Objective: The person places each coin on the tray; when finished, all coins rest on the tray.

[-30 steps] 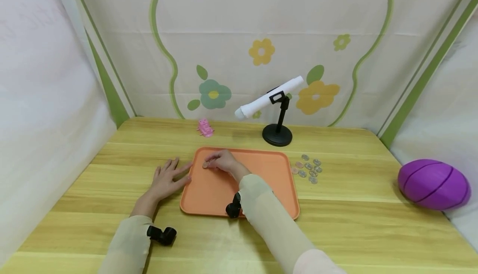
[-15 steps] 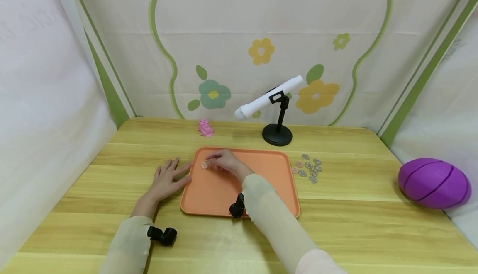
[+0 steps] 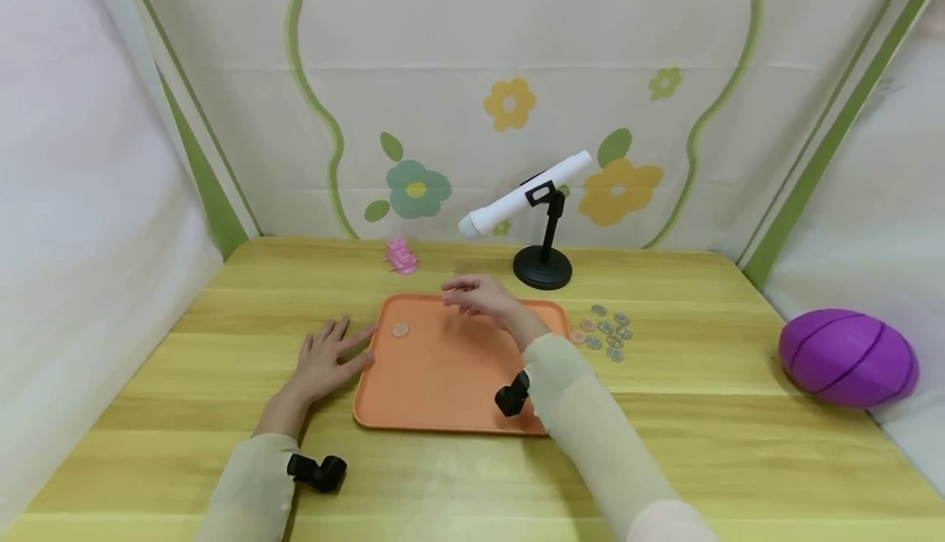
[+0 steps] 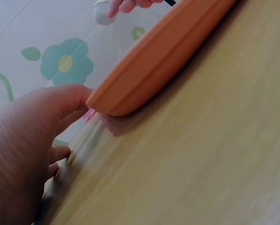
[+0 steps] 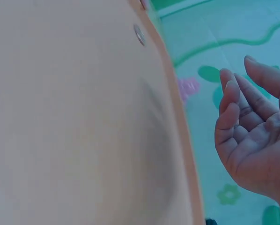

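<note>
A single coin [image 3: 400, 330] lies flat near the upper left corner of the orange tray [image 3: 443, 386]. My left hand [image 3: 325, 364] rests spread on the table, its thumb and forefinger at the tray's left rim; in the left wrist view a fingertip meets the tray's edge [image 4: 144, 70]. Above the tray's far side hovers my right hand [image 3: 483, 296], fingers loosely bent and holding nothing. The right wrist view shows that palm [image 5: 257, 145] bare, thumb apart from the fingers. Several silver and copper-coloured coins [image 3: 605, 327] lie spread on the table just right of the tray.
Behind the tray stands a white microphone [image 3: 524, 195] on a black stand [image 3: 542, 267]. A small pink toy [image 3: 401, 256] sits at the back left. A purple ball shaped like a rugby ball [image 3: 849, 357] lies at the table's right edge. Printed cloth hangs behind the table.
My right hand has let go of the coin on the tray, then lifted and moved right. The left hand stays at the rim. The head view has shifted slightly.
</note>
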{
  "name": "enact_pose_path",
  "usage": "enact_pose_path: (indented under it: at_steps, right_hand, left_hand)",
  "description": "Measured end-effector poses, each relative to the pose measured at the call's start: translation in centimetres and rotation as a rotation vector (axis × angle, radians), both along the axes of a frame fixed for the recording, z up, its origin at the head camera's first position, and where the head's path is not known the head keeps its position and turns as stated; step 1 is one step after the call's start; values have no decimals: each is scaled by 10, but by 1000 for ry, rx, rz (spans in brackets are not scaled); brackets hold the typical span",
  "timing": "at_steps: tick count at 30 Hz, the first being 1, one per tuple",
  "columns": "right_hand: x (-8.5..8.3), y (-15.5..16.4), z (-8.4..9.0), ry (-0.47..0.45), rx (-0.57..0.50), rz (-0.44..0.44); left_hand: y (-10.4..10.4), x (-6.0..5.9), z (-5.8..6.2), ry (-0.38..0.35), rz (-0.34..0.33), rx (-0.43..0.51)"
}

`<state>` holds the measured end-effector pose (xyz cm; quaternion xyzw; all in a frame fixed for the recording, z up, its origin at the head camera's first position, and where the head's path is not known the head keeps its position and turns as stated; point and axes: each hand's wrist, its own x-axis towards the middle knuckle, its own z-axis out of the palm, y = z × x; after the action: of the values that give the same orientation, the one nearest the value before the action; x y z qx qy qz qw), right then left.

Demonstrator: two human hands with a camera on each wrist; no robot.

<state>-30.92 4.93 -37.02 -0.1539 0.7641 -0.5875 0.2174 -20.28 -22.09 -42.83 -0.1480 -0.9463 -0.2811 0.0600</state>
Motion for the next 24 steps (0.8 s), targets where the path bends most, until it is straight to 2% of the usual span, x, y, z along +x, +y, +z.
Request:
enact_pose_path:
  at_steps: [8, 14, 19, 24]
  right_hand:
    - [-1, 53, 10, 82, -22, -53]
    - [1, 91, 7, 131, -54, -71]
    - [5, 123, 6, 115, -35, -128]
    - [9, 156, 1, 160, 20, -184]
  left_hand:
    - [0, 2, -2, -7, 2, 3]
    - [-1, 1, -2, 0, 2, 4]
    - [0, 1, -3, -4, -4, 2]
    - [0, 1, -3, -1, 8, -2]
